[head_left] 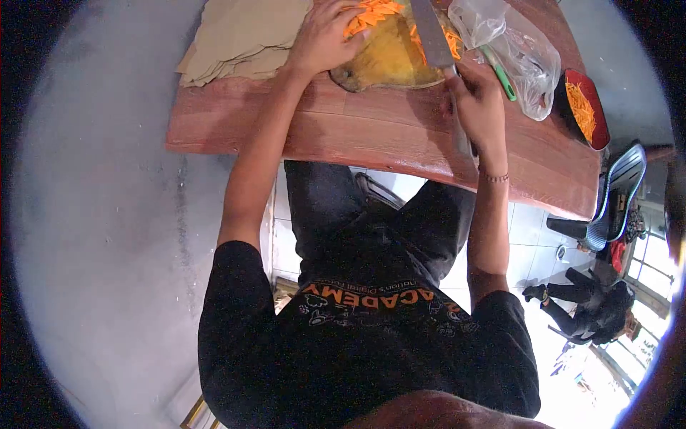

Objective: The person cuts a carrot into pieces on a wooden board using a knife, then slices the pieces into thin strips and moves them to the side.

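Observation:
My left hand (pixel 325 39) rests at the left side of a worn yellowish cutting board (pixel 389 53), its fingers and thumb around a heap of orange carrot slices (pixel 375 14). In my right hand (pixel 477 107) is the handle of a knife (pixel 431 32), its broad blade pointing away from me over the board. Thin carrot strips (pixel 451 44) lie beside and partly behind the blade. Just right of the knife, a green-handled tool (pixel 503 77) lies partly under a clear plastic bag; its kind I cannot make out.
Brown paper sheets (pixel 246 39) are stacked at the left of the wooden table (pixel 343 125). Beyond the plastic bag (pixel 532 61), a dark red tray (pixel 599 118) holds shredded carrot at the right edge. A chair (pixel 620 189) and another person (pixel 593 304) are farther right.

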Demonstrator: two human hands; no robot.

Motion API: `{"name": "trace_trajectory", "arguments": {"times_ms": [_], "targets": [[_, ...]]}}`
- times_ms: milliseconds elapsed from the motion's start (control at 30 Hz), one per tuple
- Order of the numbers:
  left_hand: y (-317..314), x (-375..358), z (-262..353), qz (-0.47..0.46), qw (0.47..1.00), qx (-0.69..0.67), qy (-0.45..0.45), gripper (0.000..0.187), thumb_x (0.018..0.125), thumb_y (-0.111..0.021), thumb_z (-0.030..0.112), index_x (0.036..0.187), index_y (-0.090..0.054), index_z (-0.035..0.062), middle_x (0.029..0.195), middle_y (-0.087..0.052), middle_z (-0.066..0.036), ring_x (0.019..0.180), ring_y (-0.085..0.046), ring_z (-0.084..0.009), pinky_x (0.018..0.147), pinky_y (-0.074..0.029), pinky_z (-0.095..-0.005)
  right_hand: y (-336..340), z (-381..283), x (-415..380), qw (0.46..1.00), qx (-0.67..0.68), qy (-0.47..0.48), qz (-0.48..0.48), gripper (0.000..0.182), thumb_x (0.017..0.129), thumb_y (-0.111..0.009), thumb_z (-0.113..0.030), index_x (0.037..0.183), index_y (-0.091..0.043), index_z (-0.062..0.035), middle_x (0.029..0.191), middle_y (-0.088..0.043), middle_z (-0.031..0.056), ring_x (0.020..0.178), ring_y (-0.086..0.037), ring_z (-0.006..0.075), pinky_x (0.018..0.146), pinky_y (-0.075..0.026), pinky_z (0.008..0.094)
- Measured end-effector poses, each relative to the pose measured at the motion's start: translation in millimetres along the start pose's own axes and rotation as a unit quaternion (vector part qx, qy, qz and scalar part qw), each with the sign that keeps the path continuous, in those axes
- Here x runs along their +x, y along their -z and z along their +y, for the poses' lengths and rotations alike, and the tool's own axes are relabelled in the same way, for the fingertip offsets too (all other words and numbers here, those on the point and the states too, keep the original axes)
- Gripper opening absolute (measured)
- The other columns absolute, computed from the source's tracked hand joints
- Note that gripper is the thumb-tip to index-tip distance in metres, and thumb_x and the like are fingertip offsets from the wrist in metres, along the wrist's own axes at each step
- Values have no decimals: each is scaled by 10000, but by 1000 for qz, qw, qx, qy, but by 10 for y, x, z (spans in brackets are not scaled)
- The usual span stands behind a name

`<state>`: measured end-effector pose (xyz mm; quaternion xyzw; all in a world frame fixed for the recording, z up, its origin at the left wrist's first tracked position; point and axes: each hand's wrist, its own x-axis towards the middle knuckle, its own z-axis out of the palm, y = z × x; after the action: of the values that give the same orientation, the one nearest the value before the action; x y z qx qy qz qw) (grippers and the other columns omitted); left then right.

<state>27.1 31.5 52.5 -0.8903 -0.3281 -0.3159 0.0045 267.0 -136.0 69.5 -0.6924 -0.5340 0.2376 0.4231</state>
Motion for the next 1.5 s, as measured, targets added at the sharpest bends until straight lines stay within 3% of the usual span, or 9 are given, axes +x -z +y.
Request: {"name": "trace_trajectory", "arguments": {"times_ms": [133, 400, 467, 600, 800, 933, 1133, 1200, 1500], "targets": [[-276, 384, -92, -12, 993, -35, -116, 596, 892, -679, 200, 1448, -483, 116, 1483, -451, -151, 1371, -416, -305, 1098, -389, -454, 7, -219, 301, 998, -48, -13, 39, 356, 908, -628, -308, 1106, -702, -21, 813, -677, 267, 789, -697, 403, 713, -517, 438], [-715, 677, -255, -32, 992, -57, -110, 274, 931, -589, 292, 996, -749, 79, 1068, -722, -93, 1070, -654, -296, 908, -531, -410, 84, -121, 344, 998, -36, -17, 53, 348, 903, -624, -261, 1124, -687, 0, 818, -677, 274, 779, -714, 356, 717, -520, 425], [-881, 671, -458, -7, 992, -62, -109, 288, 925, -606, 309, 984, -753, 67, 1052, -726, -107, 1016, -675, -294, 905, -535, -405, 89, -52, 247, 998, -56, -2, 32, 356, 935, -640, -214, 1211, -666, 9, 688, -664, 70, 599, -585, 87, 566, -485, 284], [-906, 645, -534, 6, 999, -38, -32, 259, 895, -647, 286, 953, -757, 59, 990, -734, -126, 931, -697, -305, 891, -538, -403, 28, 11, 96, 1000, -18, 24, -5, 291, 947, -616, -152, 1167, -673, 30, 669, -632, 60, 579, -569, 83, 549, -478, 282], [-807, 680, -489, 46, 997, 56, -36, 241, 878, -641, 252, 961, -752, 56, 998, -729, -135, 916, -696, -318, 886, -539, -403, -82, 14, 11, 999, -24, -29, -12, 303, 915, -613, -253, 1132, -696, -59, 839, -655, 287, 811, -688, 413, 731, -508, 450], [-542, 635, -208, 141, 978, 118, -100, 251, 887, -633, 258, 985, -747, 58, 1043, -725, -122, 980, -680, -319, 900, -527, -408, 38, -55, 32, 997, -39, -63, -25, 294, 910, -607, -242, 1104, -695, -40, 853, -650, 295, 827, -682, 424, 734, -509, 456], [-299, 429, 487, -122, 987, -81, 69, 366, 950, -574, 366, 1057, -730, 53, 1178, -691, -128, 1103, -636, -309, 973, -464, -454, 55, -71, 52, 998, 15, -54, 11, 252, 911, -581, -193, 1019, -686, 8, 815, -665, 271, 737, -689, 377, 691, -508, 422], [-435, 284, 653, -141, 985, 30, 95, 589, 985, -456, 505, 1204, -646, -7, 1306, -609, -194, 1216, -571, -347, 1039, -379, -585, 75, -117, 26, 999, 26, -1, 48, 267, 951, -617, -149, 1131, -680, 38, 791, -664, 70, 616, -592, 96, 568, -486, 273], [-700, 193, 950, -10, 993, 48, 104, 633, 997, -417, 512, 1335, -545, -8, 1413, -495, -243, 1353, -433, -394, 1065, -276, -698, 41, 12, 103, 998, 43, 3, 34, 280, 918, -608, -188, 1107, -680, 7, 816, -685, 241, 765, -689, 256, 728, -506, 376]]}}
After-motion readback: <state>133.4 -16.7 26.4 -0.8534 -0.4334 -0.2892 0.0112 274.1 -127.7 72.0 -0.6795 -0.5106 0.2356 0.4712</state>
